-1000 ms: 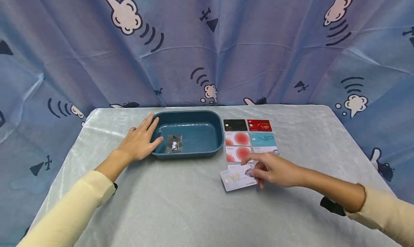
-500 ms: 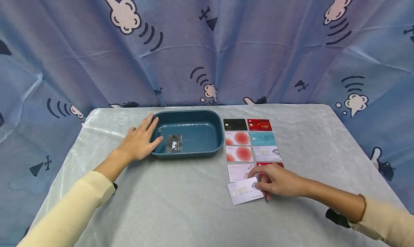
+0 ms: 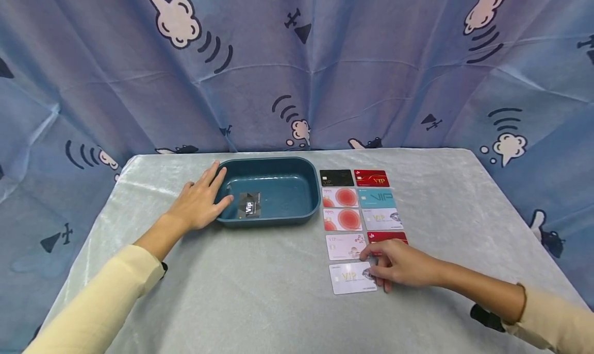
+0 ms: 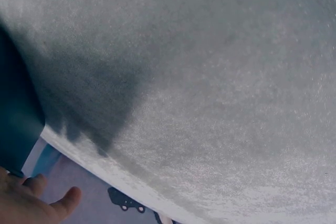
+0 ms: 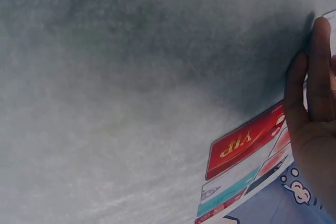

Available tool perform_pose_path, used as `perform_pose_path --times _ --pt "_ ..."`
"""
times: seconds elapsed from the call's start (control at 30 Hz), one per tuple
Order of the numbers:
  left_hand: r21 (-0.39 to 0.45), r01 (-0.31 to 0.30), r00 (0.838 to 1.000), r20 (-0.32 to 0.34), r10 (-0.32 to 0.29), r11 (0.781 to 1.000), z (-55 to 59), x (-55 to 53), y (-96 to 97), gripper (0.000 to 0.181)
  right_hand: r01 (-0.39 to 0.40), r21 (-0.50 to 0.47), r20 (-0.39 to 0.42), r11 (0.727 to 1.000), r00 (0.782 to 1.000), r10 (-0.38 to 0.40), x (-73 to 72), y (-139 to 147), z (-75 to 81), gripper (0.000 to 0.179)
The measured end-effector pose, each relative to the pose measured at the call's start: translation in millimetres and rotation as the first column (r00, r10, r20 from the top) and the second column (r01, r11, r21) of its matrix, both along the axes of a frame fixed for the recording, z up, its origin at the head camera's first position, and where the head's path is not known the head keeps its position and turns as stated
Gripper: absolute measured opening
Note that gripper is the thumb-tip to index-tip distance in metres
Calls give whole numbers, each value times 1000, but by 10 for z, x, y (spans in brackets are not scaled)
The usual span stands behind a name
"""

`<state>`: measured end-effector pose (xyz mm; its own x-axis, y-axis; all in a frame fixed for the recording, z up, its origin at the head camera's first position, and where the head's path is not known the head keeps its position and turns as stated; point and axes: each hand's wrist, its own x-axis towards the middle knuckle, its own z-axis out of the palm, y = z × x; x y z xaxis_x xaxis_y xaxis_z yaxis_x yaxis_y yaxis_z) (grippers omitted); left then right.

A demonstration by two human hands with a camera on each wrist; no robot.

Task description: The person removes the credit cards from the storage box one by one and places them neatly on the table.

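Note:
My right hand (image 3: pixel 403 264) holds the right edge of a white VIP card (image 3: pixel 345 280), which lies on the table at the near end of the left column; its thumb is at that edge. Just beyond lies a pinkish VIP card (image 3: pixel 343 247). A red card (image 3: pixel 384 236) is partly hidden behind the hand, and the right wrist view shows the red card (image 5: pixel 239 142) more fully. My left hand (image 3: pixel 197 202) rests, fingers spread, on the left rim of a dark teal box (image 3: pixel 292 194). One grey-black Vip card (image 3: pixel 249 205) lies inside it.
Farther back in two columns lie a black card (image 3: pixel 336 178), a red VIP card (image 3: pixel 371 178), two white cards with red circles, a teal card (image 3: pixel 377 198) and another white VIP card (image 3: pixel 382 219). A patterned blue curtain (image 3: pixel 260 65) hangs behind the table.
My right hand has drawn the white VIP card toward the near side, off the pinkish card, and straightened it below. The left hand stays on the box.

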<state>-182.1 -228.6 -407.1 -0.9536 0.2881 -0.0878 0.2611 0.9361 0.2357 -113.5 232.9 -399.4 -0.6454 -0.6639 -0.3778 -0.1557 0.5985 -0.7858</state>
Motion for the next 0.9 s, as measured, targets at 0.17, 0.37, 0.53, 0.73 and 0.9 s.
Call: perform_pose_path --times 0.17,0.37,0.53,0.73,0.9 --pt "-1 1 1000 1 -1 1000 7 2 -2 77 -34 53 -79 998 996 38 -81 -40 86 33" --pt "-2 1 1000 8 -1 1000 4 4 -4 77 -92 105 -299 990 947 119 -281 -169 319 31" --pt "-3 3 1000 6 -3 1000 8 2 0 77 -105 132 -395 986 906 150 -458 -334 500 35" --pt "2 2 1000 6 -2 1000 11 0 -5 77 -110 66 -468 992 874 128 -655 -632 603 40" --pt "-1 2 1000 4 -2 1000 1 2 -14 78 -118 -8 -460 993 882 101 -816 -909 637 51"
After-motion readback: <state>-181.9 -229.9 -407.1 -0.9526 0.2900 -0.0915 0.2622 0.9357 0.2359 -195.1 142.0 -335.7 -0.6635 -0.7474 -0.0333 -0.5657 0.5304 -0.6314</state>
